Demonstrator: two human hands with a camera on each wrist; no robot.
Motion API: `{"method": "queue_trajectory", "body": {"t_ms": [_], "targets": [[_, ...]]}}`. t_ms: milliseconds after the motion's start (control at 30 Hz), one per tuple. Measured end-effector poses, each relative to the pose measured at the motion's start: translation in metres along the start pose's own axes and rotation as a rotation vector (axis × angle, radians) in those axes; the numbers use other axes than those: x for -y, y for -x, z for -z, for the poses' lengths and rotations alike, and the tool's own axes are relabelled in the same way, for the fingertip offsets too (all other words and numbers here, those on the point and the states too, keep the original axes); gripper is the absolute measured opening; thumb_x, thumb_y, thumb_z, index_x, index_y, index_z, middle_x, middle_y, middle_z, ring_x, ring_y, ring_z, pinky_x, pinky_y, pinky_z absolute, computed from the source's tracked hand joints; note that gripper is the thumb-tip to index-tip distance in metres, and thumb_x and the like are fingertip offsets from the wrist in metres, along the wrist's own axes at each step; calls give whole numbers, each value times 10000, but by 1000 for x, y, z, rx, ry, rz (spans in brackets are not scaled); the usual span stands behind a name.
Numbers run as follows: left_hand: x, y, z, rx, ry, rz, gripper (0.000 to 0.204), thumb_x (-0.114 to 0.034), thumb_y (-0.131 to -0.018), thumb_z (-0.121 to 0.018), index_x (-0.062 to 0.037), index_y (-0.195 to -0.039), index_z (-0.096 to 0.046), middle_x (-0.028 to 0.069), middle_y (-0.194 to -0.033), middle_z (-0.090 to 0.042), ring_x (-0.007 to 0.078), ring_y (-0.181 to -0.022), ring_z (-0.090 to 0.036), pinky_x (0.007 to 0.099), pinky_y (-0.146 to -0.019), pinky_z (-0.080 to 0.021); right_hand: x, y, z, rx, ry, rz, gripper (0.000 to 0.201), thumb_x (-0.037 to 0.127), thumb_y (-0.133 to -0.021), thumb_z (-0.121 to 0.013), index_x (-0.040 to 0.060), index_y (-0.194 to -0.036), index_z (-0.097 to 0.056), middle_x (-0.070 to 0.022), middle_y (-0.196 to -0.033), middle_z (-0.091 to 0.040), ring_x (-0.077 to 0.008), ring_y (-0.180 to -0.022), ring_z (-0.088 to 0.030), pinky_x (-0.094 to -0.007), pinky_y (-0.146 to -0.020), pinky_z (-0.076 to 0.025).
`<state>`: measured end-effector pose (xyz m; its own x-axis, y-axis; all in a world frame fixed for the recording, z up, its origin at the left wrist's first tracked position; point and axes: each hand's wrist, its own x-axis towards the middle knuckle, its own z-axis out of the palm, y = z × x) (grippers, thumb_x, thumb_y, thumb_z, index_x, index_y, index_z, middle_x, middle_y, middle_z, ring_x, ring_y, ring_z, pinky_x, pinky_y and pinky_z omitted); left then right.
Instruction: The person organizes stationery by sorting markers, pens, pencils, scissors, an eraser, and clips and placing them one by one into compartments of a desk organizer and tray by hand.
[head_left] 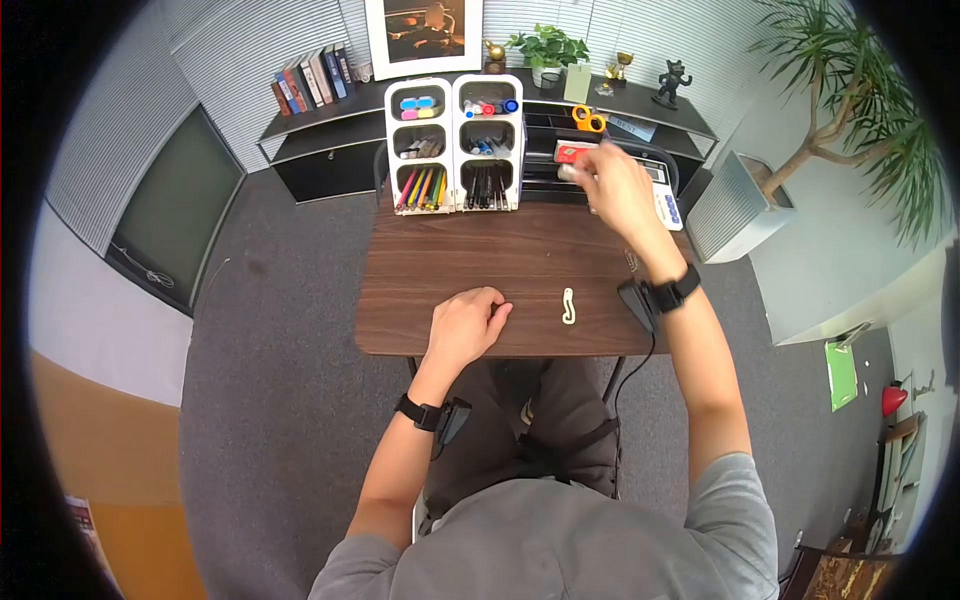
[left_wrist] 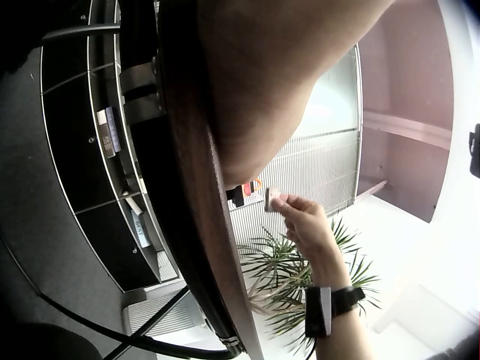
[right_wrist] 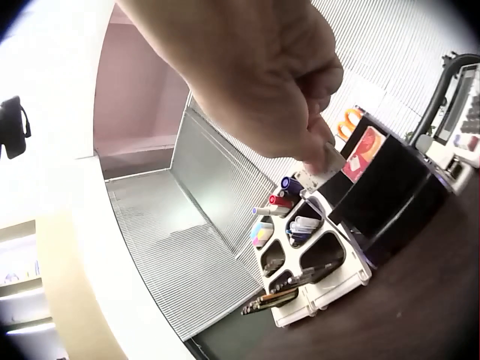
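Note:
My right hand is raised over the right back of the table, by a black desk organizer. Its thumb and fingers pinch a small pale rectangular block, whose exact kind I cannot tell. A red-and-white packet stands in the organizer, close beside the block. Orange-handled scissors poke up behind. My left hand rests on the table's front edge, fingers loosely bent and holding nothing. To its right lies a small cream, curved flat piece.
Left of the black organizer stands a white pen rack with pencils, pens and markers. A white keypad device sits at the table's right back, partly behind my right hand. Small metal clips lie near my right forearm. A potted plant rises beyond.

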<state>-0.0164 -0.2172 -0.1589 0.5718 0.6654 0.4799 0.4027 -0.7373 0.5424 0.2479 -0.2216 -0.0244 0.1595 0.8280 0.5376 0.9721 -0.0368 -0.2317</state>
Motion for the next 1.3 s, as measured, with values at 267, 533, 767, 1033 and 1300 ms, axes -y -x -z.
{"method": "queue_trajectory", "body": {"t_ms": [267, 533, 767, 1033, 1300], "targets": [[-2, 0, 4, 66, -27, 15, 162, -226, -894, -690, -67, -884, -657, 82, -792, -689, 298, -762, -681, 412, -676, -535, 10, -74, -40, 110, 135, -22, 107, 188, -843, -722, 107, -893, -770, -142, -949, -714, -360, -868, -698, -469, -762, -545], [6, 1, -4, -22, -3, -49, 161, -248, -887, -709, -89, -886, -681, 54, -642, -613, 256, -629, -638, 388, -600, -504, 3, -85, -67, 239, 236, -75, 167, 128, -846, -627, 135, -902, -784, -191, -942, -742, -366, -899, -728, -451, -771, -584], [4, 1, -2, -23, 6, -55, 156, -241, -882, -714, -89, -882, -679, 62, -628, -608, 268, -616, -635, 389, -590, -500, 9, -73, -47, 132, 155, -30, 177, 233, -851, -696, 149, -981, -782, -144, -926, -746, -329, -921, -714, -450, -802, -564], [-1, 0, -1, -25, -7, -35, 164, -245, -885, -713, -88, -863, -673, 56, -618, -578, 264, -597, -614, 391, -562, -483, -71, -4, 72, -119, -63, -242, 314, 371, -895, -684, 82, -986, -766, -160, -843, -740, -339, -833, -724, -409, -736, -559], [-3, 0, 1, 18, -46, 3, 173, -249, -891, -709, -81, -875, -671, 62, -652, -603, 265, -618, -628, 387, -582, -493, -153, 141, 45, 161, 160, -734, 392, 399, -791, -786, 42, -950, -755, -160, -835, -744, -311, -817, -732, -404, -762, -561]]}}
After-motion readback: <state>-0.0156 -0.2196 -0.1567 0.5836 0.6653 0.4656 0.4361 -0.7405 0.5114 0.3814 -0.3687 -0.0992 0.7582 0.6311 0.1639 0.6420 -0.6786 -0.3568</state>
